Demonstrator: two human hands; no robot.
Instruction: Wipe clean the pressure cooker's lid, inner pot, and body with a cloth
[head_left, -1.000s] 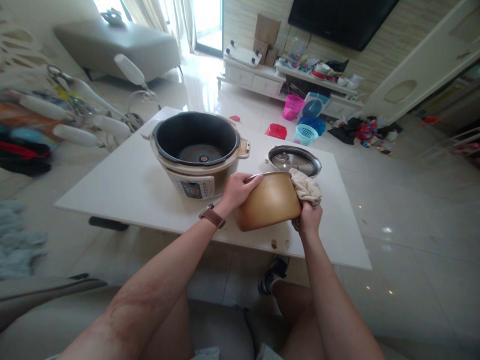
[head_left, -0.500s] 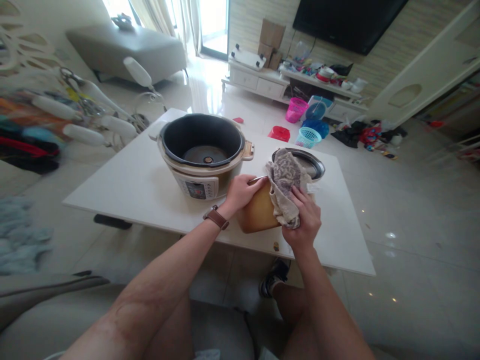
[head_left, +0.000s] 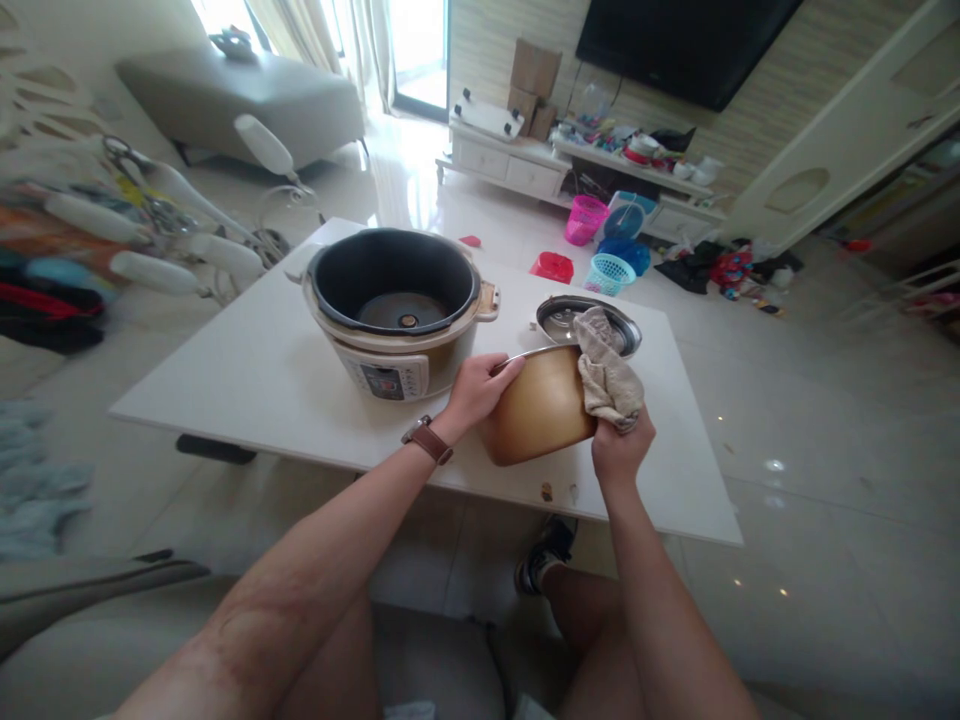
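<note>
A tan inner pot (head_left: pixel 537 407) rests tilted on the white table (head_left: pixel 255 380), its outside wall facing me. My left hand (head_left: pixel 480 387) grips the pot's rim on its left side. My right hand (head_left: pixel 621 445) is closed on a beige cloth (head_left: pixel 606 372) pressed against the pot's right side and rim. An open rice cooker body (head_left: pixel 395 308) with a dark, empty cavity stands just left of the pot. A round metal lid (head_left: pixel 562 317) lies flat behind the pot, partly covered by the cloth.
Low table edge runs near my knees; my shoe (head_left: pixel 541 555) shows under it. Pink, red and blue baskets (head_left: pixel 609 268) lie on the floor beyond. A white TV cabinet (head_left: pixel 525 160) and a sofa (head_left: pixel 240 90) stand further back. Clutter fills the left side.
My right hand moved the cloth from over the pot's front face to its right side and rim. The left hand kept its hold on the rim.
</note>
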